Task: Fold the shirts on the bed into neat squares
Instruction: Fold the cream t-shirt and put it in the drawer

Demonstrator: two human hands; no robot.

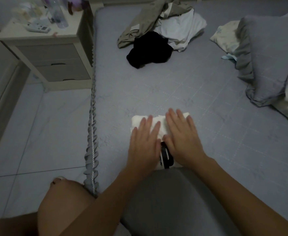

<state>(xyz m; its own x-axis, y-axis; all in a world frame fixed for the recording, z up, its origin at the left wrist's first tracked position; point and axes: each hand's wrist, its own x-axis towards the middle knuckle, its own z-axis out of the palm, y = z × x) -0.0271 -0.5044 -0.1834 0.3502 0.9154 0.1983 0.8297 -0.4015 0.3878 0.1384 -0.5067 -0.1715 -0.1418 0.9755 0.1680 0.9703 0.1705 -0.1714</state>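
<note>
Hands, L (144,143) & R (182,137), fingers straight, flat on 1 folded white shirt (139,120); 3 unfolded garments (158,33) behind.

A bedroom in a home. A bed (182,92) with a grey-blue quilted cover and a frilled edge fills most of the view. Pillows (269,53) in ruffled cases lie at 2 o'clock. A pale nightstand (54,53) with drawers stands at 10 o'clock, carrying a bottle (59,12) and a remote control (37,27). Loose clothes (165,26) are heaped at 12 o'clock. Pale floor tiles (37,133) show at 9 o'clock.
</note>
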